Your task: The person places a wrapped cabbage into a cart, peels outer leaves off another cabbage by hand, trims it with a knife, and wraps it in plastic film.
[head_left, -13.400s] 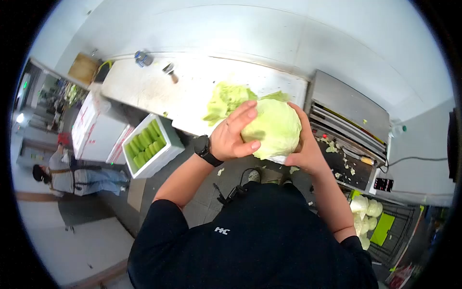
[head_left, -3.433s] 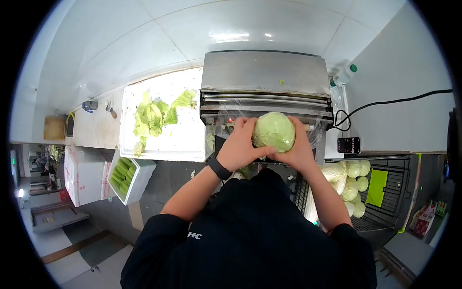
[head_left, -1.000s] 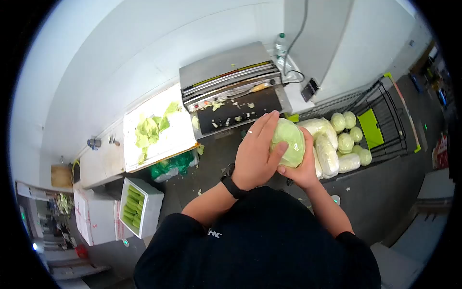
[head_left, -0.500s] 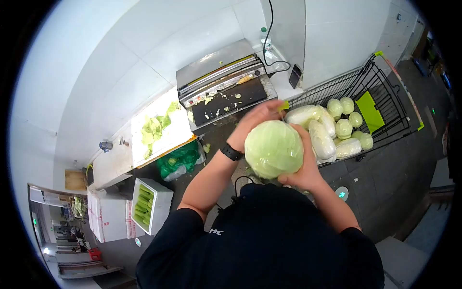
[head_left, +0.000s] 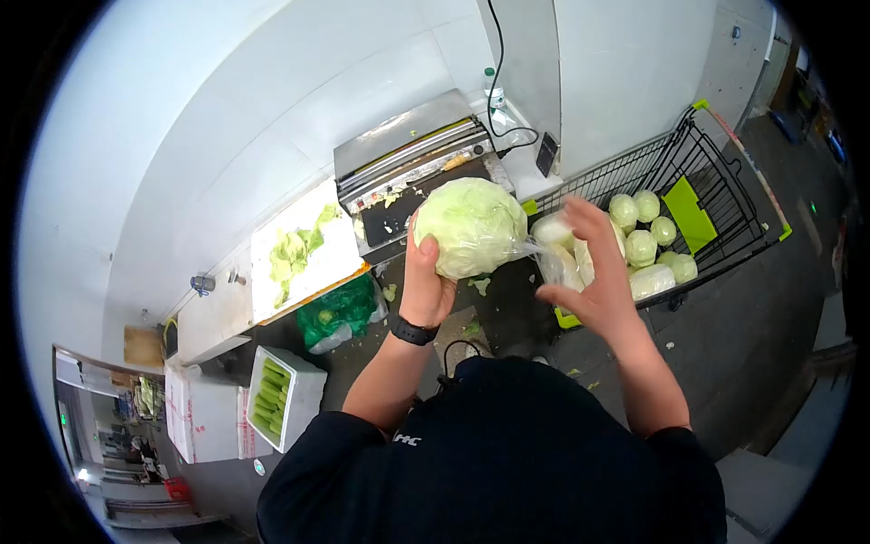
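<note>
A large pale green cabbage (head_left: 471, 225) with shiny plastic film on it is held up in front of me. My left hand (head_left: 426, 283), with a black watch at the wrist, grips it from the left and below, thumb across its side. From its right side a loose twist of clear film (head_left: 536, 249) sticks out. Just beyond that tail, my right hand (head_left: 598, 276) is open, thumb and fingers spread apart. Behind the cabbage is the wrapping machine (head_left: 408, 150), with leaf scraps on its dark plate.
To the right stands a wire shopping cart (head_left: 725, 181) with wrapped napa cabbages (head_left: 652, 282) and smaller round vegetables (head_left: 641, 247). A white board (head_left: 335, 240) carries loose leaves (head_left: 294, 254) at left. Below are a green bag (head_left: 335, 313) and a foam box (head_left: 304, 399) of green vegetables.
The cabbage has moved left and up and turned, showing a film tail. My right hand has come off it and opened; my left hand now supports it from the lower left.
</note>
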`<state>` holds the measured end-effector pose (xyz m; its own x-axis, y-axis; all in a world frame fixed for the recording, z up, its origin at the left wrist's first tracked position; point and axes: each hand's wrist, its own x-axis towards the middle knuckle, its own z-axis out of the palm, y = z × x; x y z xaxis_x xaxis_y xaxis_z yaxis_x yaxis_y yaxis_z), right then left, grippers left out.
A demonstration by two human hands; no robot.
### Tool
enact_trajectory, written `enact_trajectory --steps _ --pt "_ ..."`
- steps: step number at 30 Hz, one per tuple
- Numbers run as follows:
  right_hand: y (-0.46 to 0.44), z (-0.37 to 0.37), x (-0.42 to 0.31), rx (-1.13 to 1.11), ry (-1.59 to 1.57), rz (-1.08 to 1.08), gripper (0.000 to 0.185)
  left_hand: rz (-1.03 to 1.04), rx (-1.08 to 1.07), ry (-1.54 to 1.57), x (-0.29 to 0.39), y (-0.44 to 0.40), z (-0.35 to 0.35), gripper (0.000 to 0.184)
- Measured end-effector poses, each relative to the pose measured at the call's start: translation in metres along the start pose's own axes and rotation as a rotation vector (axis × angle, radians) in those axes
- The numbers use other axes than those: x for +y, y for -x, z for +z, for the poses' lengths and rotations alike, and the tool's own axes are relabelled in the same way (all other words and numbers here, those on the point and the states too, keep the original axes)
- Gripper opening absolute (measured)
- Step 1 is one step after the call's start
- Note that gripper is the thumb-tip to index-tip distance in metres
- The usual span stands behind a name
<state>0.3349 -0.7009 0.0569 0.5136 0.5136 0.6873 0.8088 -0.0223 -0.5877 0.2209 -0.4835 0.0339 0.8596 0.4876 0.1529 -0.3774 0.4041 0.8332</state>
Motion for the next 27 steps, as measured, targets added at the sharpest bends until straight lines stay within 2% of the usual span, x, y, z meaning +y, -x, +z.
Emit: enact_trajectory --steps 1,3,4,5,7,8,10,12,17,19,20,22,23,27 --pt "0.006 0.005 0.007 -0.005 -0.002 -0.004 0.068 0.004 0.005 0.001 0.000 0.001 0.000 0.088" --pt "0.014 0.012 0.018 0.082 -0.277 -0.022 0.030 0.032 0.008 -0.015 -0.001 0.003 0.000 0.086" --pt "0.010 0.016 0.009 0.199 -0.334 0.002 0.007 0.032 0.010 -0.016 -0.004 0.005 -0.001 0.086" --pt "0.008 0.021 0.008 0.199 -0.335 0.004 0.007 0.045 0.018 -0.024 -0.008 0.007 -0.002 0.084" --pt "0.006 0.030 0.011 0.327 -0.644 0.260 0.014 0.056 0.026 -0.033 -0.014 0.012 0.000 0.082" --pt "0.003 0.033 0.011 0.327 -0.644 0.260 0.014 0.033 0.036 -0.015 -0.016 0.014 0.002 0.083" --pt "-0.006 0.039 0.010 0.378 -1.095 0.442 0.021 0.015 0.050 0.004 -0.020 0.018 0.004 0.084" --pt "-0.012 0.047 0.011 0.379 -1.052 0.477 0.021 -0.041 0.030 0.164 -0.024 0.021 0.004 0.087" --pt "-0.020 0.070 0.019 0.381 -0.986 0.483 0.022 0.021 -0.033 0.130 -0.020 0.026 0.016 0.092" --pt "-0.020 0.080 0.017 0.456 -1.145 0.508 0.021 0.053 -0.050 0.163 -0.022 0.023 0.020 0.093" --pt "-0.017 0.082 0.018 0.405 -1.256 0.500 0.020 0.068 -0.038 0.141 -0.025 0.022 0.023 0.096" --pt "-0.018 0.081 0.015 0.417 -1.274 0.544 0.020 0.083 -0.028 0.119 -0.026 0.021 0.026 0.100" --pt "-0.020 0.082 0.015 0.435 -1.289 0.586 0.019 0.061 -0.048 0.090 -0.025 0.020 0.026 0.095" --pt "-0.017 0.080 0.016 0.419 -1.320 0.542 0.018 0.017 -0.115 0.052 -0.021 0.020 0.033 0.094"
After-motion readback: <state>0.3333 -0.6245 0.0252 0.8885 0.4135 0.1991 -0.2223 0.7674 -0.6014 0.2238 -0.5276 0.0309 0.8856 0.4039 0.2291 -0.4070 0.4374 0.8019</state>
